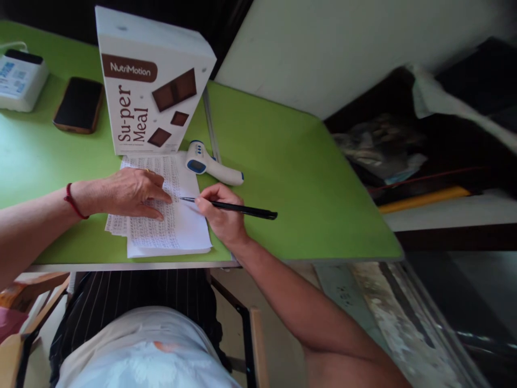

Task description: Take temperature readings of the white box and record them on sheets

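Right hand [224, 218] pinches a black pen [258, 211] near its nib; pen sits over the paper stack [189, 237], tip aimed left at the left hand's [135, 191] index fingertip. Long axis runs side to side, back end slightly nearer the person, out past the sheets. Nib contact: can't tell. Left hand grips nothing, lies on the pages, index and thumb extended. Pen slim, straight, glossy. Sheets thin, white, rectangular, dense handwritten columns. Smooth green tabletop [315, 188]; curved white plastic thermometer [224, 172]; upright boxy carton [141, 121] behind.
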`<state>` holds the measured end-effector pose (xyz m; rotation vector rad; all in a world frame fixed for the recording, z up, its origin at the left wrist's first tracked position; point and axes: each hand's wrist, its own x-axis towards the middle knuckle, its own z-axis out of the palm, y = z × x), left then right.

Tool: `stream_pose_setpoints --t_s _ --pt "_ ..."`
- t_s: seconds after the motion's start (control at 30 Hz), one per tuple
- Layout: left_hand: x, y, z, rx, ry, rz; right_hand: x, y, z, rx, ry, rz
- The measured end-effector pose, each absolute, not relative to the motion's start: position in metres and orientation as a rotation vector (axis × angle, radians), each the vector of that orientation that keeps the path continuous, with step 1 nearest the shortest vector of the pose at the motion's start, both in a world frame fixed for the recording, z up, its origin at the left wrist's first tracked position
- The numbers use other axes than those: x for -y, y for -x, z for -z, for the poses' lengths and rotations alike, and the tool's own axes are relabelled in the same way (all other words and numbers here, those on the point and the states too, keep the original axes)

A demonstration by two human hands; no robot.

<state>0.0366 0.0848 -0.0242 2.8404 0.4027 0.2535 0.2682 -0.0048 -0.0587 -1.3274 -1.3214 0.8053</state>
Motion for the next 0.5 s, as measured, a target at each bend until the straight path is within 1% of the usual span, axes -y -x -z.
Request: stream_pose_setpoints --t_s 0.1,0.17,0.5 --pt "-0.0850 -0.0356 0.0237 -0.403 -2.828 -0.253 0.0072 -0.2672 0.0618 1.398 1.328 -0.635" --pt "-0.0852 -0.0355 0.0234 -0.413 -2.815 -0.252 0.0069 -0.2683 0.0635 1.449 1.312 -0.576" --pt "-0.0847 -0.0367 0.0228 -0.459 -2.790 -0.171 0.0047 -0.2691 0.0676 1.551 1.307 -0.511"
